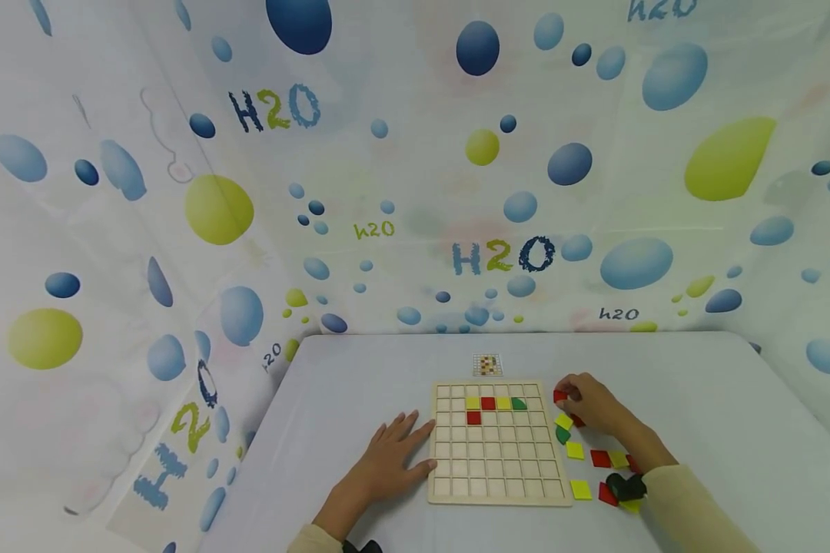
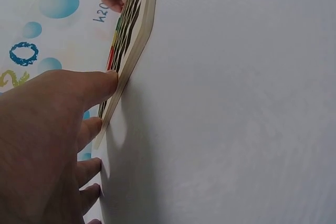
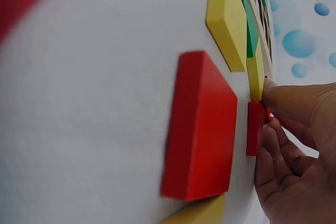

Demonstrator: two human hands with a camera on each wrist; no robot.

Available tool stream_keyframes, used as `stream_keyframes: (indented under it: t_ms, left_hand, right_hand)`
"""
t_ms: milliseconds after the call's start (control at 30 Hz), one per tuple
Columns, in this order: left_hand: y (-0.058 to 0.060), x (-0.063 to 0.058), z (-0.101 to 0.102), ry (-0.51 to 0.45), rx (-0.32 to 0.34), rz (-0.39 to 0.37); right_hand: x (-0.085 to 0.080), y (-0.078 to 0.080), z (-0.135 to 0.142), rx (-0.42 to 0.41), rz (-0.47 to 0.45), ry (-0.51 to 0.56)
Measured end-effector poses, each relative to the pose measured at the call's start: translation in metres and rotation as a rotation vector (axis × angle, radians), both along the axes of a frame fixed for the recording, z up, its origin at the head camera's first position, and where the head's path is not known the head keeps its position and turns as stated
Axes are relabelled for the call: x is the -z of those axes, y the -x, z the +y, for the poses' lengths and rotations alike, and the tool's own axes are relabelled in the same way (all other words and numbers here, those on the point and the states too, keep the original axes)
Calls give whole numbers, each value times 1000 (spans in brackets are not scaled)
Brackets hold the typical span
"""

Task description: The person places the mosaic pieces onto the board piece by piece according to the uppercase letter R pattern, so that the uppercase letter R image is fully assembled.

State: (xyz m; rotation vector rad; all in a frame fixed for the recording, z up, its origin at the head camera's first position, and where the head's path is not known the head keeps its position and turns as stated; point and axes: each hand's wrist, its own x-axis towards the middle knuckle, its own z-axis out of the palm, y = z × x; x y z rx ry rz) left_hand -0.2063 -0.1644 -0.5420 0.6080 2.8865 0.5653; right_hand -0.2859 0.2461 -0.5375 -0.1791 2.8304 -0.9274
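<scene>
A wooden grid board [image 1: 500, 466] lies flat on the table with a short row of yellow, red and green tiles near its top, and a red square tile [image 1: 473, 418] just below. Fingers spread, my left hand [image 1: 393, 459] rests at the board's left edge; its thumb touches the wooden rim [image 2: 137, 43] in the left wrist view. Beyond the board's upper right corner, my right hand [image 1: 590, 403] pinches a red tile [image 1: 559, 396] between thumb and fingers. Close by it lie a yellow tile [image 1: 563, 422], a green tile [image 1: 562, 435] and another red tile [image 3: 255, 128].
A small printed pattern card [image 1: 487, 364] lies behind the board. More loose tiles are spread right of the board, among them a yellow one [image 1: 581, 490] and a red one [image 1: 600, 458]. A patterned curtain [image 1: 415, 169] hangs behind the white table [image 1: 360, 376].
</scene>
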Motion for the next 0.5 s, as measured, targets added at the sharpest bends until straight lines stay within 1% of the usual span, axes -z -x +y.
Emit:
stream_keyframes:
  t_ms: [233, 367, 500]
  left_hand:
    - [0, 1, 1, 5, -5, 16]
    - [0, 1, 2, 0, -7, 15]
    - [0, 1, 2, -5, -7, 22]
  right_hand:
    - [-1, -4, -2, 8, -31, 17]
    - [-2, -4, -4, 2, 7, 18]
    - [-2, -3, -12, -5, 44, 36]
